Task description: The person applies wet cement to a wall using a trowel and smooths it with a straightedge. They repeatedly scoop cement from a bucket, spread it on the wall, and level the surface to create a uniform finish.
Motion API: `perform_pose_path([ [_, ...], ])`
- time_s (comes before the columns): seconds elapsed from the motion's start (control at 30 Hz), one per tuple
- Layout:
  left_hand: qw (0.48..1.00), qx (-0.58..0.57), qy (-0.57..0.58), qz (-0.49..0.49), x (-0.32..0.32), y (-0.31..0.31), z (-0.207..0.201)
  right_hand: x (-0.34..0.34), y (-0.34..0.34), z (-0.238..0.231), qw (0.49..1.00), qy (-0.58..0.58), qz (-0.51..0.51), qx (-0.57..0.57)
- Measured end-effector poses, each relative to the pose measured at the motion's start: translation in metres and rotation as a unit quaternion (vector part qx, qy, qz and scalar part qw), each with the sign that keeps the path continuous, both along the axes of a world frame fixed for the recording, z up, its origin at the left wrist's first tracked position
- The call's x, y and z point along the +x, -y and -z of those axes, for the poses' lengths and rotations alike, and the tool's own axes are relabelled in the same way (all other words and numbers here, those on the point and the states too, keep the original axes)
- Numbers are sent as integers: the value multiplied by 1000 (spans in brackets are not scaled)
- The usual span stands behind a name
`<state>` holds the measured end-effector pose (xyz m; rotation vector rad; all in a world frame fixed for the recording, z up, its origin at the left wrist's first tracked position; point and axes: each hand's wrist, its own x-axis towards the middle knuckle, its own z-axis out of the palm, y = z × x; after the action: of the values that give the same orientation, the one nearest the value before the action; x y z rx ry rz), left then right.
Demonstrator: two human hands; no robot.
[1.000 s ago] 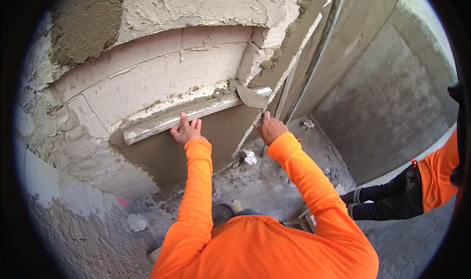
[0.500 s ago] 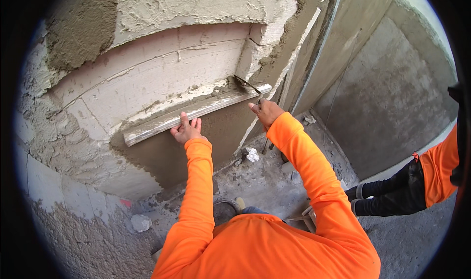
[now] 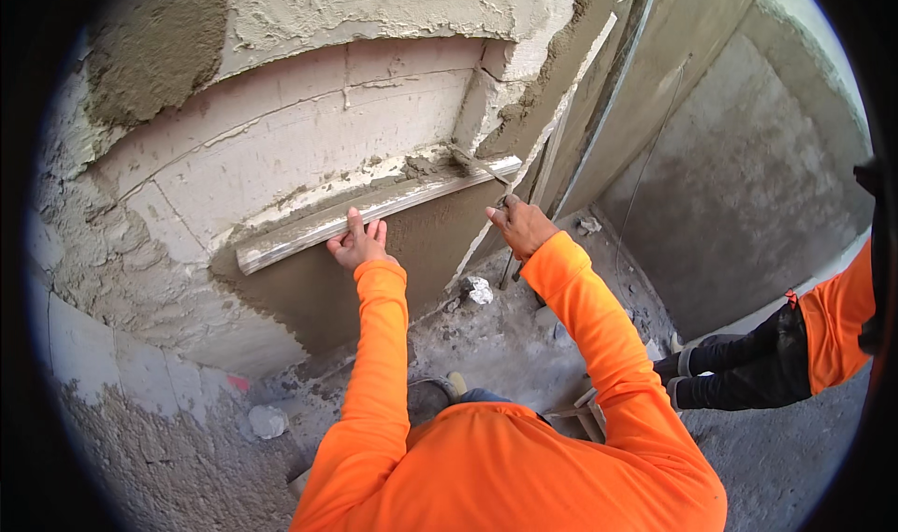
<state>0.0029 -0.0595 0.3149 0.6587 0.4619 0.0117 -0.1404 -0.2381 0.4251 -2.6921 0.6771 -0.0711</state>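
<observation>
A long, mortar-smeared white straightedge [image 3: 440,194] lies along the front edge of a recess ledge in the wall. My left hand [image 3: 360,244] holds it from below, thumb and fingers against its front face, near its middle. In my right hand [image 3: 524,225] is the handle of a small trowel [image 3: 483,167], gripped beyond the bar's right end. The trowel's blade reaches over the bar onto wet mortar [image 3: 419,167] in the ledge's right corner. Smooth wet mortar [image 3: 426,242] covers the wall face below the bar.
The pale block recess [image 3: 309,121] has rough plaster around it. To the right, a long metal strip [image 3: 613,88] runs beside a grey wall panel [image 3: 739,177]. Lumps of debris [image 3: 479,291] lie on the floor. Another person [image 3: 776,350] stands at the right.
My right hand has moved slightly right and down, drawing the trowel handle with it. The trowel blade has turned in the corner. My left hand and the straightedge have barely shifted.
</observation>
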Motion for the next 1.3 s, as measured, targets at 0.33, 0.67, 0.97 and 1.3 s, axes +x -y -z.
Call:
perform_pose_path([
  [0.33, 1000, 8, -10, -3, 1, 1, 0, 0, -16, 26, 997, 10, -77, -23],
  [0.67, 1000, -10, -9, -5, 0, 2, 0, -24, -62, 43, 985, 160, -37, 52],
  [0.97, 999, -29, 2, -23, -2, 4, 1, -22, -96, 47, 985, 108, -90, 97],
  [1.3, 1000, -14, 1, -13, -2, 3, 2, -21, -32, 26, 996, 60, 25, 68],
])
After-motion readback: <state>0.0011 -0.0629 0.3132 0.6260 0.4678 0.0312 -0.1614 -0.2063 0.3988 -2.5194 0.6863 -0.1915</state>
